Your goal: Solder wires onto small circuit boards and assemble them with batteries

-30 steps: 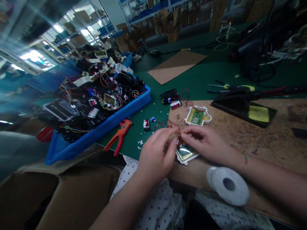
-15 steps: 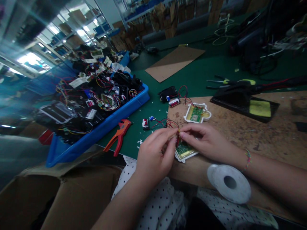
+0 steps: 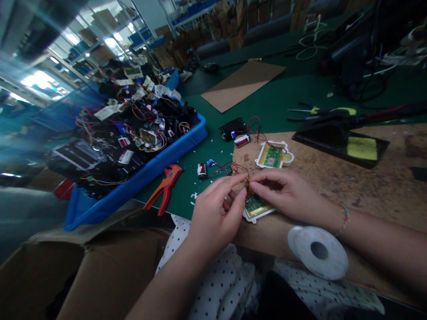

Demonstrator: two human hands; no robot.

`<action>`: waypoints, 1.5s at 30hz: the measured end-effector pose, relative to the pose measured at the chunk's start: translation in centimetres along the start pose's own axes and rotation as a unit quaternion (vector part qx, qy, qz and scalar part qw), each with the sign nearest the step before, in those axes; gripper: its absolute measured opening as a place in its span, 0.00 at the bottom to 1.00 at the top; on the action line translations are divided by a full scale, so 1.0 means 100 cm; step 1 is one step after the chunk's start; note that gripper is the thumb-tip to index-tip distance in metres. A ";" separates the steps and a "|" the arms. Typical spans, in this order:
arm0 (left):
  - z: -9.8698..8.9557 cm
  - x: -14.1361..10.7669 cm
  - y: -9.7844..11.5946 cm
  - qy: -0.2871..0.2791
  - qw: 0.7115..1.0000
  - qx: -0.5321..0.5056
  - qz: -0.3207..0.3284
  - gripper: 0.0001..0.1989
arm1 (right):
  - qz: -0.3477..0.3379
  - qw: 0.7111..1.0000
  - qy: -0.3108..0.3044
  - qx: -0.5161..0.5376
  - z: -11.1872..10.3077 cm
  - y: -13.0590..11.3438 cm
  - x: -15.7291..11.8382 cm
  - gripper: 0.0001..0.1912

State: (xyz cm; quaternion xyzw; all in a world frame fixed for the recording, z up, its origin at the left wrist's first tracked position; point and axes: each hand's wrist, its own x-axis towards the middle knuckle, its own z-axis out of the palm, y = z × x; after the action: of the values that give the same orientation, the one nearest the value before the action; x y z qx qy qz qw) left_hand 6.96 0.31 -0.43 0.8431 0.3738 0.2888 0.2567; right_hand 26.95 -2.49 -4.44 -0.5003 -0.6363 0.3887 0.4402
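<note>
My left hand (image 3: 218, 209) and my right hand (image 3: 283, 191) meet fingertip to fingertip above a green circuit board (image 3: 255, 204) in a white frame. Thin red and black wires (image 3: 237, 169) run up to the left fingertips, which pinch them. A small yellowish piece, perhaps tape or a wire end, shows at the right thumb and forefinger; its kind is too small to tell. From the wires a blue connector (image 3: 210, 163) and a red-and-white cylindrical battery (image 3: 202, 170) lie to the left. Part of the board is hidden under my hands.
A second framed board (image 3: 274, 154) lies just beyond, wired to a battery (image 3: 242, 141). Left are orange wire cutters (image 3: 166, 189) and a blue bin (image 3: 140, 178) heaped with electronics. Right are pliers (image 3: 320, 112), a stand with yellow sponge (image 3: 362, 149) and a white spool (image 3: 318, 253).
My hands stay almost in place, with small finger movements over the board. The left fingers have parted slightly, and more of the yellowish piece shows by the right fingertips.
</note>
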 end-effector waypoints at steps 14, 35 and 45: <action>0.001 0.004 -0.002 -0.012 0.999 0.024 0.033 0.12 | -0.011 1.000 -0.001 -0.009 0.000 0.001 0.000 0.13; 0.002 0.008 -0.006 0.002 0.999 0.030 0.025 0.11 | -0.018 1.000 0.006 -0.024 0.001 0.002 -0.001 0.12; 0.005 0.005 -0.007 -0.002 0.995 0.067 0.079 0.09 | -0.039 0.998 0.012 -0.046 0.002 0.005 -0.003 0.12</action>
State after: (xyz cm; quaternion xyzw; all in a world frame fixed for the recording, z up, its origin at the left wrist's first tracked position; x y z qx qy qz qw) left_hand 7.17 1.01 -1.10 0.8860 0.3238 0.2809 0.1767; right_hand 26.94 -2.68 -5.00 -0.4996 -0.6668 0.3356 0.4395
